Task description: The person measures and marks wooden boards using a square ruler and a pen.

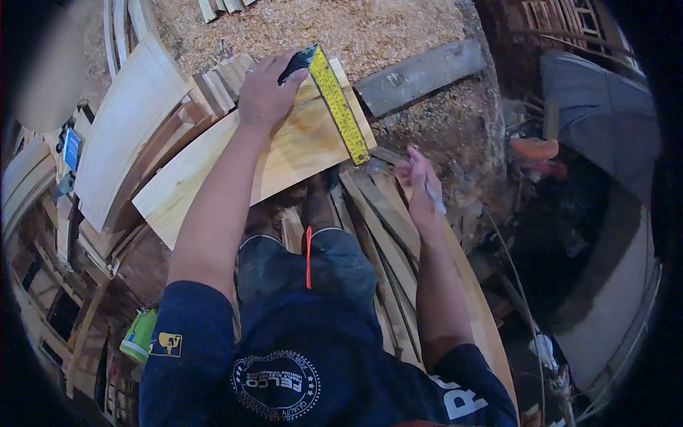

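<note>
A pale wooden board [235, 164] with one curved edge lies slantwise in front of me. My left hand [269, 91] is closed around the dark handle of a try square [339, 107] at the board's far edge. The square's yellow marked blade lies across the board near its right end, and its tip reaches the near edge. My right hand [421, 186] is just right of the blade tip, apart from the board. Its fingers are closed on a slim pale pen [435, 199], partly hidden by the hand.
A larger curved panel [128, 128] and stacked wood pieces [220, 85] stand at left. A grey plank [421, 77] lies on the shavings [341, 28] beyond. Long wooden strips [384, 242] run beside my legs. A green container [139, 336] is at lower left.
</note>
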`<state>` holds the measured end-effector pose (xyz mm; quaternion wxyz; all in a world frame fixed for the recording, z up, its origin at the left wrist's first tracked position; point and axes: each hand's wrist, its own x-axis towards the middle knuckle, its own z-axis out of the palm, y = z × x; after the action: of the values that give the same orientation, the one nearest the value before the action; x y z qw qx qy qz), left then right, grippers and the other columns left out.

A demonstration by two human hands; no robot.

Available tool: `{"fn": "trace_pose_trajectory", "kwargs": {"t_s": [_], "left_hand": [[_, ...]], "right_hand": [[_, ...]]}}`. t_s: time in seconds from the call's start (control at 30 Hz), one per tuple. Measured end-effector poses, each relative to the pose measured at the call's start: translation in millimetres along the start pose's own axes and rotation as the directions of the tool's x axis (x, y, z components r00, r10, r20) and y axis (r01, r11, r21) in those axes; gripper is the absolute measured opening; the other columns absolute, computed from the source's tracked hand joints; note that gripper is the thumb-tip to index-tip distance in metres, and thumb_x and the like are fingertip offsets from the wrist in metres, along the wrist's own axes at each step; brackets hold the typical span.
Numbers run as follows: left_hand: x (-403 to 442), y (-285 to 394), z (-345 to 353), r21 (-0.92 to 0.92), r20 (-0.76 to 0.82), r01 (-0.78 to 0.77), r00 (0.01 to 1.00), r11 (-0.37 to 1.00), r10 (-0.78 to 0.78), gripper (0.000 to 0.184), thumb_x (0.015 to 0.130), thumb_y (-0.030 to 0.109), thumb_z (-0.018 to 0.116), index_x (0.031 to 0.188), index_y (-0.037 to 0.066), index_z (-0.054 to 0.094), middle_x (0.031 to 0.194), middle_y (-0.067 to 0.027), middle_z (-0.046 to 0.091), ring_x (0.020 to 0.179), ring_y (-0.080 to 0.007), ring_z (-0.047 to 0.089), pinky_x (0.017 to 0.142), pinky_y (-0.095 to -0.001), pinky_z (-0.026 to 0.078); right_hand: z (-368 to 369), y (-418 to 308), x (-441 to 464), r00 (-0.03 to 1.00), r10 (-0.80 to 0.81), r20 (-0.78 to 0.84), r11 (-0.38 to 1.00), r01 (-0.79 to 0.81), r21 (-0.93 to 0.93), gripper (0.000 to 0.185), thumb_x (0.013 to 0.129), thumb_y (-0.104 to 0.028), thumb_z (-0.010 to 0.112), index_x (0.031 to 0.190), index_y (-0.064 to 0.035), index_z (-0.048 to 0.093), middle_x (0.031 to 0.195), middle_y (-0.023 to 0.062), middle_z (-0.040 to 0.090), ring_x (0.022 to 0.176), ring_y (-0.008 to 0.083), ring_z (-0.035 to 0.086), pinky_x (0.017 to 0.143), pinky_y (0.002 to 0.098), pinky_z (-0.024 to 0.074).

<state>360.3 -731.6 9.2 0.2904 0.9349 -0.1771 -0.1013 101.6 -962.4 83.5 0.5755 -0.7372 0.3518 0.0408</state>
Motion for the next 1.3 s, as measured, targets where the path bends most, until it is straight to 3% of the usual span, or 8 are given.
{"fn": "trace_pose_trajectory", "kwargs": {"t_s": [0.07,0.17,0.27,0.37,0.67,1.03,1.17,1.3], "left_hand": [[-2.1,5.6,0.4,0.035,-0.039,0.007,0.999,0.999,-0.005,0.050,0.094,0.050,0.063,0.137,0.024,0.062,0.119,-0.0132,0.068,0.113,-0.0363,0.061,0.095,-0.0477,0.051],[-3.7,9.4,-2.1,0.059,-0.065,0.016,0.998,0.998,-0.013,0.049,0.094,0.050,0.063,0.136,0.024,0.063,0.118,-0.0116,0.068,0.111,-0.0355,0.062,0.093,-0.0477,0.052],[-1.4,10.2,-2.3,0.031,-0.060,0.020,0.998,0.999,-0.018,0.046,0.094,0.050,0.063,0.133,0.024,0.064,0.116,-0.0102,0.068,0.109,-0.0347,0.063,0.092,-0.0470,0.052],[1.1,6.7,-1.0,0.013,-0.058,-0.004,0.998,1.000,0.005,0.044,0.095,0.049,0.063,0.131,0.024,0.065,0.114,-0.0092,0.068,0.107,-0.0344,0.063,0.091,-0.0463,0.053],[2.1,2.8,0.7,0.064,-0.048,-0.016,0.999,0.998,0.019,0.046,0.095,0.051,0.062,0.131,0.022,0.064,0.115,-0.0102,0.068,0.106,-0.0349,0.063,0.091,-0.0457,0.052],[2.0,8.0,0.3,0.191,-0.083,-0.091,0.991,0.977,0.109,0.083,0.066,0.064,0.085,0.130,0.015,0.062,0.111,-0.0125,0.067,0.098,-0.0319,0.067,0.086,-0.0432,0.055],[1.5,8.8,-1.1,0.177,-0.080,-0.093,0.991,0.980,0.108,0.083,0.067,0.064,0.085,0.129,0.014,0.062,0.111,-0.0137,0.067,0.099,-0.0333,0.066,0.087,-0.0439,0.055],[1.0,12.7,-4.1,0.145,-0.064,-0.070,0.995,0.987,0.080,0.082,0.068,0.063,0.085,0.129,0.013,0.062,0.112,-0.0148,0.067,0.102,-0.0340,0.066,0.088,-0.0446,0.054]], "right_hand": [[7.4,-8.3,24.0,0.999,-0.015,0.036,1.000,0.016,-0.007,0.038,0.107,-0.025,0.049,0.134,-0.0012,0.060,0.102,0.0090,0.071,0.092,0.0159,0.065,0.086,0.0326,0.0528],[35.5,-33.1,50.5,0.998,-0.012,0.063,0.972,-0.003,0.234,0.034,0.105,-0.024,0.053,0.125,0.0010,0.064,0.102,0.0090,0.070,0.092,0.0139,0.064,0.087,0.0311,0.0521],[56.9,-36.1,75.0,0.992,-0.115,0.052,0.970,0.101,0.221,0.030,0.101,-0.023,0.059,0.116,0.0010,0.065,0.101,0.0085,0.070,0.092,0.0130,0.064,0.086,0.0300,0.0516],[70.3,-49.0,90.1,0.995,-0.058,0.087,0.973,0.037,0.228,0.026,0.098,-0.022,0.063,0.111,0.0001,0.065,0.100,0.0073,0.070,0.093,0.0130,0.065,0.086,0.0296,0.0518],[90.1,-58.7,119.0,0.978,-0.111,0.179,0.962,0.061,0.266,0.034,0.099,-0.017,0.059,0.125,0.0046,0.060,0.114,0.0128,0.071,0.107,0.0180,0.067,0.098,0.0324,0.0509],[107.7,-61.1,148.3,0.954,-0.215,0.207,0.975,0.198,0.102,0.028,0.098,-0.017,0.059,0.119,0.0001,0.066,0.106,0.0148,0.072,0.100,0.0218,0.069,0.090,0.0348,0.0527],[94.9,-65.6,147.1,0.903,-0.322,0.284,0.932,0.355,-0.072,0.030,0.100,-0.019,0.060,0.121,0.0004,0.066,0.110,0.0140,0.073,0.102,0.0203,0.069,0.090,0.0339,0.0531],[68.2,-59.9,120.4,0.887,-0.325,0.327,0.863,0.419,-0.281,0.026,0.097,-0.018,0.061,0.115,-0.0009,0.069,0.105,0.0176,0.072,0.099,0.0294,0.069,0.089,0.0394,0.0532]]}}
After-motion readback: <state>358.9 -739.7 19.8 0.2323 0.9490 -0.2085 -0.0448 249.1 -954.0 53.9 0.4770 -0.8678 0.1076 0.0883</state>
